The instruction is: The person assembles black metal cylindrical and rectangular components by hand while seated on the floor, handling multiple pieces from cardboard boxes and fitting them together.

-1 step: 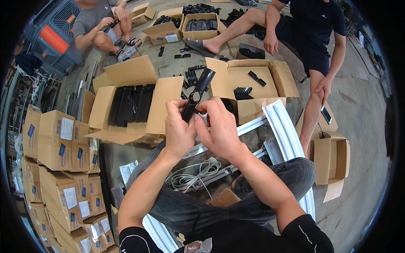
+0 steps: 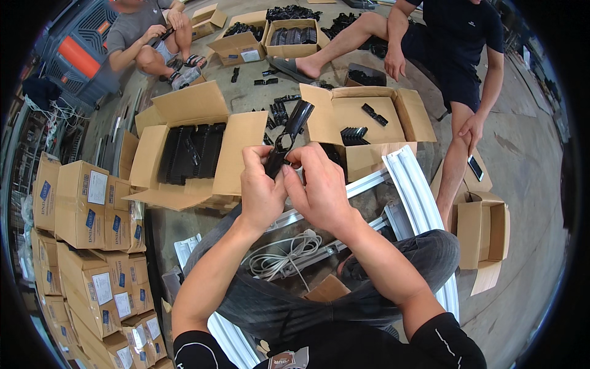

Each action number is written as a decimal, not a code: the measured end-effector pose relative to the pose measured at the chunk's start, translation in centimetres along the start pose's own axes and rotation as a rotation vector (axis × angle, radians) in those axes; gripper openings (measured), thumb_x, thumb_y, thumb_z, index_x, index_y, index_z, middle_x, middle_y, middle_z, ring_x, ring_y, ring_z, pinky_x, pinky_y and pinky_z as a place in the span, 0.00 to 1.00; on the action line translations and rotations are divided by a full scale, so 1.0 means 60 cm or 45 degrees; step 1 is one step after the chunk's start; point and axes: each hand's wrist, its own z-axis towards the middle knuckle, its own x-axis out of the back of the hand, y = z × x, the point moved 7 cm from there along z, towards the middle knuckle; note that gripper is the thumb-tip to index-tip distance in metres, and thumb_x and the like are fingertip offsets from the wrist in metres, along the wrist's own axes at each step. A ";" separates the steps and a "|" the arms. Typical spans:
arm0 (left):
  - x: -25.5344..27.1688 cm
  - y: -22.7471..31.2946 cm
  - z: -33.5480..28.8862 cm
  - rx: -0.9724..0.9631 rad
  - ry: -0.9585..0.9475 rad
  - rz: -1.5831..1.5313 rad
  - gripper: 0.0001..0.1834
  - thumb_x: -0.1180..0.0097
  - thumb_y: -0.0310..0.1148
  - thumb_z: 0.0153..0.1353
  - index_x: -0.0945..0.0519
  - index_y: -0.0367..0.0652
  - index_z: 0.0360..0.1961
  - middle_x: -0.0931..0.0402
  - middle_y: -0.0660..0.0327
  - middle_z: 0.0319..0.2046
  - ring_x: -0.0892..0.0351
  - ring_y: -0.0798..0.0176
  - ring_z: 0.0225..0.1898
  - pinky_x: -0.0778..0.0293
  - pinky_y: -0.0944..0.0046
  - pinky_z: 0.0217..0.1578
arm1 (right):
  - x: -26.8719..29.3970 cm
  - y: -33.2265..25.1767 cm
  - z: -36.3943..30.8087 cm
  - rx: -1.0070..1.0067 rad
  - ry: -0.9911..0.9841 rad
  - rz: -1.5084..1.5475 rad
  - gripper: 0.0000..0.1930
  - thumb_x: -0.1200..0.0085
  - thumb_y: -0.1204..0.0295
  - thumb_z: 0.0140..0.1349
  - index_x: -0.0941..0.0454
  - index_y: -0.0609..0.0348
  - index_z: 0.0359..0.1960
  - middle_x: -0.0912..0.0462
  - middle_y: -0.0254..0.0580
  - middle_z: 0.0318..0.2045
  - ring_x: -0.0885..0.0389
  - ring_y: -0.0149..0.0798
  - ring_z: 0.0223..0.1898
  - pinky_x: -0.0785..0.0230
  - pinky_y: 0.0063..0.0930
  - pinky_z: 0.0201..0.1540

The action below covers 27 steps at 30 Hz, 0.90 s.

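Clock positions are taken from the meeting point of the two hands, with twelve o'clock pointing away from the seated person. The glossy black elongated part (image 2: 298, 117), with a tube-like upper end and an opening near its middle, is in the hands, tilted toward one o'clock. The left hand (image 2: 261, 189) is closed around its lower end. The right hand (image 2: 321, 184) is drawn in with thumb and forefinger pinching at that same end; whether a separate small piece sits between them cannot be told.

Between nine and ten o'clock stands an open brown cardboard box (image 2: 147, 154) holding black toothed-edged parts (image 2: 206, 144). Near two o'clock, a second open brown carton (image 2: 415, 114) contains a row of nested black angular pieces (image 2: 354, 136) and a single black piece (image 2: 374, 114). Loose black parts (image 2: 278, 114) lie on the grey floor (image 2: 522, 160) at twelve o'clock.

At three o'clock, white ribbed metal panelling (image 2: 413, 190) is noted; at six, a coiled white cable (image 2: 286, 255). Stacked labelled brown cartons (image 2: 77, 203) occupy eight to nine o'clock. Co-workers sit near two o'clock (image 2: 461, 37) and between ten and eleven (image 2: 136, 34).
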 end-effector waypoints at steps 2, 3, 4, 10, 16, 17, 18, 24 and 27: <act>0.001 0.002 0.001 -0.049 0.021 0.022 0.19 0.41 0.22 0.62 0.37 0.33 0.48 0.21 0.51 0.32 0.19 0.63 0.33 0.24 0.62 0.33 | -0.008 0.007 -0.001 0.036 -0.091 -0.154 0.11 0.40 0.69 0.61 0.27 0.61 0.40 0.25 0.48 0.32 0.21 0.54 0.28 0.29 0.44 0.30; 0.003 0.001 0.001 -0.072 0.032 0.017 0.19 0.40 0.23 0.62 0.37 0.33 0.49 0.21 0.52 0.32 0.19 0.63 0.33 0.24 0.62 0.33 | -0.009 0.005 -0.001 0.035 -0.092 -0.153 0.11 0.40 0.69 0.61 0.27 0.61 0.40 0.25 0.48 0.32 0.21 0.54 0.28 0.29 0.44 0.30; 0.005 0.002 0.001 -0.096 0.041 0.010 0.20 0.40 0.23 0.62 0.37 0.33 0.49 0.21 0.52 0.32 0.19 0.63 0.32 0.24 0.62 0.33 | -0.003 -0.001 0.000 0.034 -0.038 -0.111 0.11 0.41 0.69 0.62 0.27 0.61 0.39 0.25 0.48 0.32 0.21 0.54 0.28 0.29 0.44 0.30; 0.001 -0.010 -0.003 0.064 -0.016 -0.051 0.18 0.40 0.26 0.65 0.36 0.35 0.49 0.23 0.58 0.38 0.23 0.70 0.39 0.26 0.68 0.41 | -0.002 -0.001 -0.001 0.040 0.004 -0.075 0.09 0.41 0.70 0.62 0.27 0.60 0.38 0.24 0.48 0.31 0.21 0.55 0.27 0.30 0.44 0.29; 0.006 -0.018 -0.003 0.059 -0.029 -0.057 0.18 0.40 0.26 0.65 0.35 0.35 0.49 0.23 0.57 0.38 0.23 0.69 0.38 0.25 0.68 0.41 | 0.005 -0.016 0.004 -0.007 0.032 -0.034 0.07 0.41 0.74 0.62 0.25 0.63 0.37 0.22 0.51 0.30 0.20 0.52 0.28 0.29 0.40 0.30; 0.003 -0.016 -0.003 0.060 -0.028 -0.058 0.18 0.40 0.26 0.65 0.35 0.35 0.49 0.23 0.57 0.38 0.23 0.69 0.38 0.25 0.68 0.41 | 0.006 -0.017 0.005 -0.026 0.013 -0.013 0.06 0.42 0.74 0.62 0.24 0.63 0.37 0.22 0.51 0.30 0.20 0.51 0.28 0.29 0.40 0.30; 0.000 -0.005 -0.002 -0.014 0.001 -0.051 0.17 0.41 0.25 0.64 0.36 0.34 0.48 0.22 0.55 0.35 0.21 0.67 0.34 0.25 0.66 0.36 | 0.004 -0.012 0.003 -0.025 0.011 -0.013 0.06 0.42 0.74 0.62 0.24 0.63 0.37 0.22 0.51 0.30 0.20 0.51 0.28 0.29 0.40 0.30; 0.006 -0.015 -0.003 0.041 -0.012 0.001 0.18 0.41 0.24 0.64 0.36 0.34 0.48 0.21 0.54 0.36 0.21 0.66 0.36 0.24 0.65 0.38 | 0.000 -0.003 0.000 -0.010 0.043 -0.084 0.08 0.42 0.70 0.62 0.26 0.61 0.36 0.22 0.48 0.29 0.21 0.55 0.27 0.29 0.44 0.29; 0.000 -0.015 -0.006 0.103 -0.034 -0.110 0.18 0.40 0.25 0.64 0.36 0.35 0.49 0.22 0.56 0.40 0.22 0.69 0.41 0.25 0.67 0.43 | 0.003 -0.011 0.002 -0.020 0.053 0.022 0.08 0.42 0.70 0.62 0.26 0.61 0.35 0.22 0.48 0.28 0.21 0.54 0.26 0.29 0.44 0.29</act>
